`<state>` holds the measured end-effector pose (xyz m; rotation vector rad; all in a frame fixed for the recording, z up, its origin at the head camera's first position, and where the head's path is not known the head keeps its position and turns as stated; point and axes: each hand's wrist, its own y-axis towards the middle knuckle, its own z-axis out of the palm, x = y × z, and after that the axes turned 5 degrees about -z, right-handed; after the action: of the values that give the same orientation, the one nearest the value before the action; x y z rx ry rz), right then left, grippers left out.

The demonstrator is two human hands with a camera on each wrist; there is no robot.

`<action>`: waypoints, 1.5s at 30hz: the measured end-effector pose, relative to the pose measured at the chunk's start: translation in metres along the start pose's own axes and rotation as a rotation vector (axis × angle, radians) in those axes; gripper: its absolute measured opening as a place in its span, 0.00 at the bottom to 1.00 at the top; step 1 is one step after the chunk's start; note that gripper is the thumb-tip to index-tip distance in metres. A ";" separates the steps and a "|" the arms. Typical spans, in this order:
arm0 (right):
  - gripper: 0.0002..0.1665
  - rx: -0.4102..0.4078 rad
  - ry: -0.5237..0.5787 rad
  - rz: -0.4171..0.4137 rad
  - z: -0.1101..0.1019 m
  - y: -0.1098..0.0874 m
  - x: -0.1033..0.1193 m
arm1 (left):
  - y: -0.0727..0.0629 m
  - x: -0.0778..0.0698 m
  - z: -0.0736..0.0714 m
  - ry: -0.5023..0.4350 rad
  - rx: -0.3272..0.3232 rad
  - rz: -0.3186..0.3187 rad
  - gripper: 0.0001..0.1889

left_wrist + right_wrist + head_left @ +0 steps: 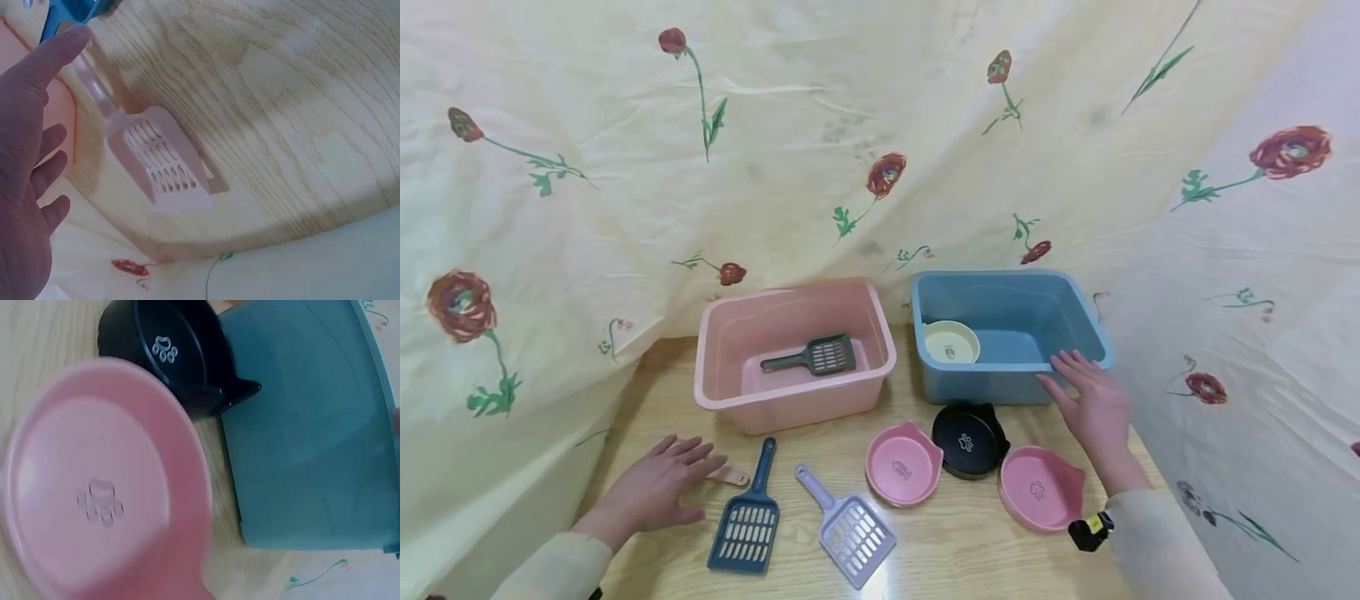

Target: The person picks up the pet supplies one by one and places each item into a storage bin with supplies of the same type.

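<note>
My left hand [658,487] hovers palm down at the table's left, fingers spread, holding nothing. Under it lies a pale pink slotted litter scoop [164,147]; in the head view mostly its handle end [730,475] shows. Just right of that hand is a dark blue litter scoop [747,529]. My right hand [1097,408] has its extended fingers at the front rim of the blue litter box [985,385], near its right corner. Below that hand sits a pink cat-eared bowl [1037,492] with a paw print, beside a black cat-eared bowl [181,337].
A pink litter box [812,408] at the back left contains a dark green scoop [831,356]. Inside the blue box rests a pale green bowl [951,343]. A lavender scoop [857,533] and another pink bowl [904,467] lie mid-table. Floral cloth [790,167] hangs behind and at both sides.
</note>
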<state>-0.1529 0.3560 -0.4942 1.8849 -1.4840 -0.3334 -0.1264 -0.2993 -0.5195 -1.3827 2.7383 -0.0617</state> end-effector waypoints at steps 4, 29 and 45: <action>0.40 -0.024 0.025 0.055 0.009 -0.002 0.004 | 0.003 0.000 0.005 -0.007 0.031 -0.020 0.39; 0.31 0.014 0.021 0.120 0.014 0.002 0.005 | 0.041 0.007 0.011 -0.113 0.178 0.056 0.36; 0.30 0.016 -0.022 0.115 0.012 0.005 0.007 | 0.048 0.010 0.023 -0.192 0.145 0.076 0.21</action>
<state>-0.1610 0.3444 -0.4979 1.8048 -1.6064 -0.2895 -0.1687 -0.2790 -0.5457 -1.1809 2.5689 -0.1141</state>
